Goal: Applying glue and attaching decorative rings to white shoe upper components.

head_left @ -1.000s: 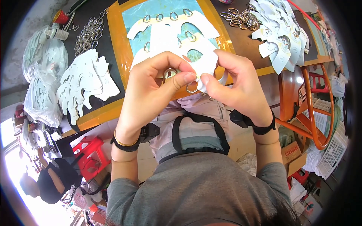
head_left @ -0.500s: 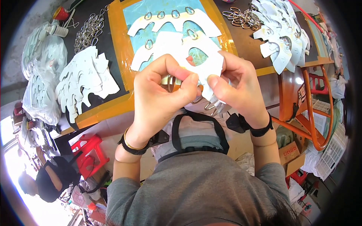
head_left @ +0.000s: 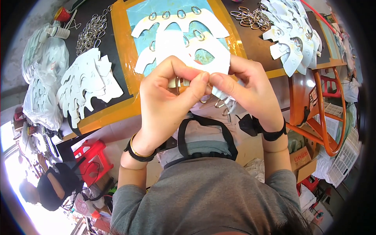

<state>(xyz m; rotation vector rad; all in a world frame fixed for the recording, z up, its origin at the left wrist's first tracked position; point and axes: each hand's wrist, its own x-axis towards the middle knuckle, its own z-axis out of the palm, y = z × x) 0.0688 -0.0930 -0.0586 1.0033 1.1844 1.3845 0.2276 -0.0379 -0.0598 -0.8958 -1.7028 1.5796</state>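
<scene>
My left hand [head_left: 172, 98] and my right hand [head_left: 252, 92] meet over the table's near edge. Thumbs and fingertips of both pinch a white scalloped sheet piece [head_left: 217, 67], part of which hangs folded below my right thumb. Metal oval rings [head_left: 220, 103] dangle from its lower side, and my fingers partly cover them. Just beyond, on a blue-green mat [head_left: 143, 11], lies a flat white scalloped piece [head_left: 213, 21] with several oval rings along its upper edge. Nearer my hands is a second row of white sheet with more rings, partly hidden by them.
Stacked white scalloped pieces [head_left: 84, 82] and a heap of metal rings [head_left: 92, 33] lie at left, beside a clear plastic bag [head_left: 47, 86]. To the right are more rings [head_left: 252, 18] and ringed white pieces [head_left: 291, 39]. An orange-framed chair [head_left: 327, 117] stands at right; another person [head_left: 56, 184] is at lower left.
My right thumb has moved up and left, so both thumb tips now nearly touch on the white piece. The rings beneath have swung slightly right and more of them shows.
</scene>
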